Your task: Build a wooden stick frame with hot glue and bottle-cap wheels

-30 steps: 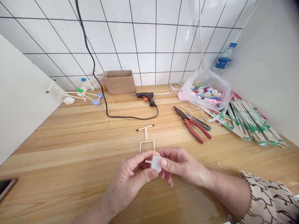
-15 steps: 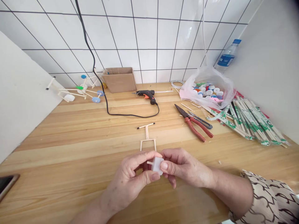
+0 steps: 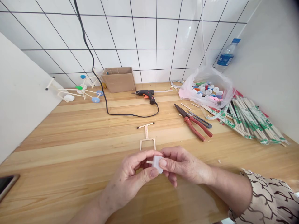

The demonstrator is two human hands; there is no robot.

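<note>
White plastic cap (image 3: 157, 164) is held up between the person's two hands, over the near middle of the bench (image 3: 70, 130), with a short wooden stick (image 3: 149, 162) poking out of its left side. Both hands grip it narrowly: the left hand (image 3: 128, 177) pinches it from the stick side between thumb and fingers, while the right hand (image 3: 183, 165) presses its thumb on the cap's face, with its fingers curled beneath. A patterned sleeve (image 3: 263, 196) covers the right arm at the near right corner. Just beyond the hands lies a flat T-shaped stick frame (image 3: 146, 137), its two legs ending near the left hand's fingers. Along the far edge stand a cardboard box (image 3: 119, 79) and a black-and-orange hot glue gun (image 3: 144, 95), its black cord (image 3: 130, 115) looping across the wood. Toward the far left corner lies a stick model with bottle-cap wheels (image 3: 74, 91) (one wheel matches the held cap in white). Red-handled pliers (image 3: 192, 124) lie right of the frame, near a plastic bag of bottle caps (image 3: 205, 87) and wrapped chopsticks (image 3: 254, 123). A phone (image 3: 6, 185) sits at the left edge.
</note>
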